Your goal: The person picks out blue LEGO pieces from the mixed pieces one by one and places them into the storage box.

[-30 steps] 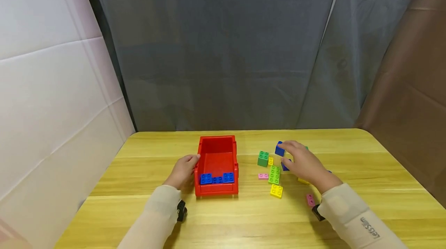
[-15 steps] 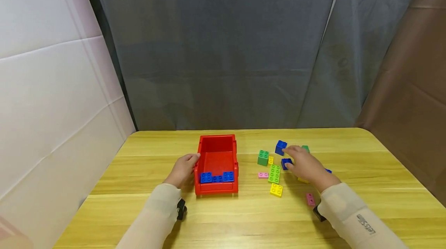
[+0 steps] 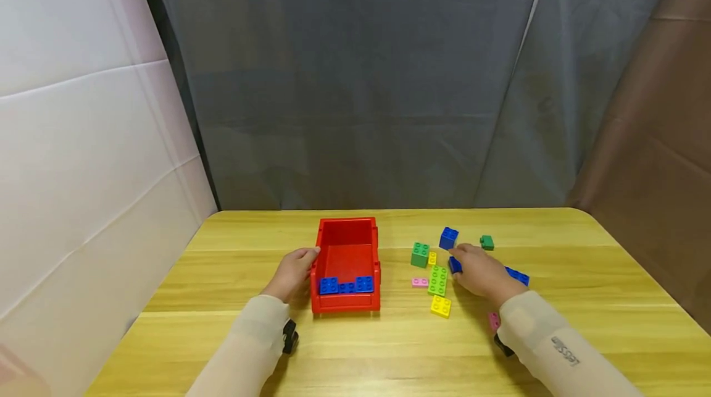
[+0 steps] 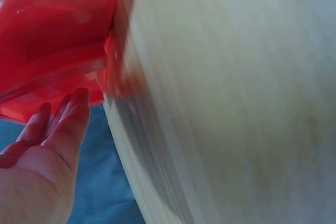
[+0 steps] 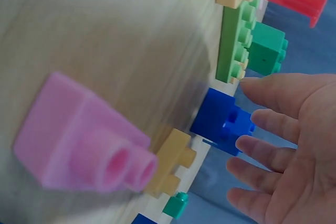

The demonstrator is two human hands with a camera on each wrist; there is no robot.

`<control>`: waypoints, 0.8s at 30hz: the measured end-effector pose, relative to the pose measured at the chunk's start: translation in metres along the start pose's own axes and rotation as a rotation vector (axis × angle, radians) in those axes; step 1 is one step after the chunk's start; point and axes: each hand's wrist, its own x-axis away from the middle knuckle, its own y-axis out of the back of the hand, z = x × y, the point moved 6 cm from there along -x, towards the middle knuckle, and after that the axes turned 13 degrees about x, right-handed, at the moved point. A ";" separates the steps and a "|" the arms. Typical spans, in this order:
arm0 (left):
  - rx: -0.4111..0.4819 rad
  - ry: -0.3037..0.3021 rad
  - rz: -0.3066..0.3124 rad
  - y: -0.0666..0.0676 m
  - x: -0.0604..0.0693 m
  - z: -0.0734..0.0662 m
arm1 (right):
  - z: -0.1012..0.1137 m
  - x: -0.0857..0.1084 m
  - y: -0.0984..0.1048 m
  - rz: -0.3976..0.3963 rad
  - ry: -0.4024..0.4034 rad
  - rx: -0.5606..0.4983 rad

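Note:
My left hand [image 3: 291,273] is at the left side of a red bin [image 3: 345,305], thumb at its rim. In the left wrist view its fingers look fairly straight against the bin's outer wall. Inside the bin's near end sit blue bricks [image 3: 329,286]. My right hand [image 3: 484,275] reaches over the loose bricks, fingertips beside a blue brick [image 3: 455,265] that it partly hides. From the right wrist, the fingers look spread and loosely bent close to a blue brick [image 5: 212,111], with nothing gripped. A second blue brick [image 3: 448,238] stands just beyond the fingertips.
Left of the right hand lie a green brick [image 3: 419,255], a small yellow brick [image 3: 432,259], a long lime brick [image 3: 437,281], a pink brick [image 3: 419,283] and a yellow brick [image 3: 441,306]. Another green piece [image 3: 487,242], blue brick [image 3: 518,276] and pink brick [image 3: 494,321] surround that hand.
My right hand has lowered and drawn slightly nearer, from beside the far blue brick to over the nearer one. The green piece behind it has come into fuller view. The left hand stays put.

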 end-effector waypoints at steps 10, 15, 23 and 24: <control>-0.003 -0.004 0.007 0.000 0.001 -0.001 | 0.003 -0.004 -0.004 0.018 -0.006 0.020; 0.013 -0.017 0.012 -0.001 0.001 -0.002 | 0.004 -0.004 -0.005 0.030 -0.009 0.032; 0.033 -0.002 0.017 -0.001 0.001 0.001 | 0.006 -0.004 -0.006 0.032 0.015 0.040; 0.033 -0.003 0.017 -0.001 0.001 0.001 | 0.006 -0.004 -0.006 0.031 0.017 0.041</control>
